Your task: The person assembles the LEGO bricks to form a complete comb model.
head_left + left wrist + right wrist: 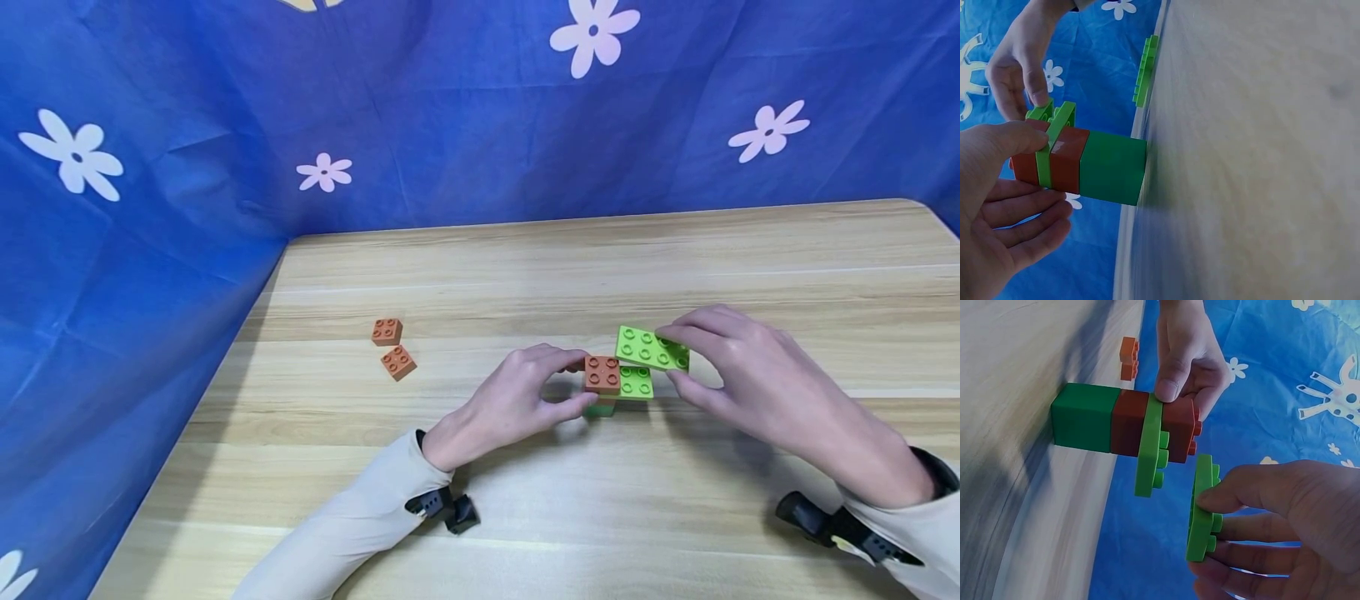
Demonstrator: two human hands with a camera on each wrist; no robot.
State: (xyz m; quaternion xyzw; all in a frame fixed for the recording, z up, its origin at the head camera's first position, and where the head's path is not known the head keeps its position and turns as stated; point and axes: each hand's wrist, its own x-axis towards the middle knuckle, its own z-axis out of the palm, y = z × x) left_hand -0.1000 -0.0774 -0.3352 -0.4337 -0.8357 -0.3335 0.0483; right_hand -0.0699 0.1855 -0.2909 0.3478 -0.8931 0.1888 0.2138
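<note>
A small tower stands on the table: a dark green block at the bottom, a reddish-brown block on it, then a light green plate that juts out to the right, and a reddish-brown 2x2 block on top. My left hand steadies the tower, thumb and forefinger on either side of its upper part. Between thumb and fingers my right hand pinches a second light green plate, studs up. In the right wrist view this plate hangs above the jutting one, apart from it.
Two loose brown 2x2 blocks, one behind the other, lie on the wooden table to the left. Another light green plate lies on the table in the left wrist view. A blue flowered cloth hangs behind.
</note>
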